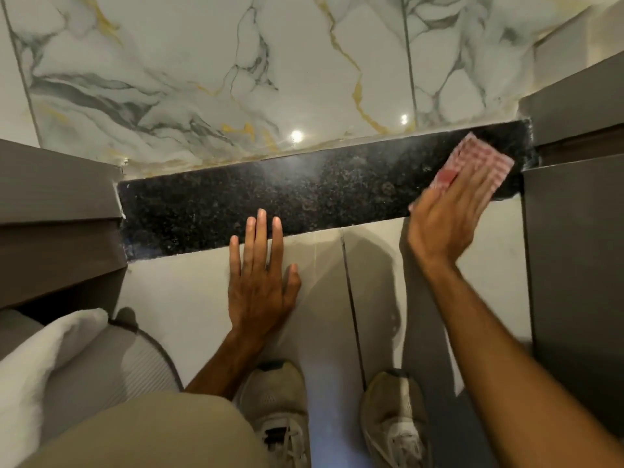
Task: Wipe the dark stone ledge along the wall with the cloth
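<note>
The dark speckled stone ledge point(304, 194) runs left to right below the marble wall. At its right end lies a red-and-white checked cloth point(479, 157), pressed flat onto the stone by my right hand point(449, 217), palm down, fingers spread over the cloth's near half. My left hand point(260, 275) holds nothing; its fingers are apart, the palm rests against the pale tile face below the ledge, and the fingertips reach over the ledge's front edge near the middle.
White marble wall point(236, 72) with grey and gold veins rises behind the ledge. Brown panels flank it at left point(57, 204) and right point(574, 248). White towel point(44, 359) lies at lower left. My two shoes point(280, 410) stand on the floor below.
</note>
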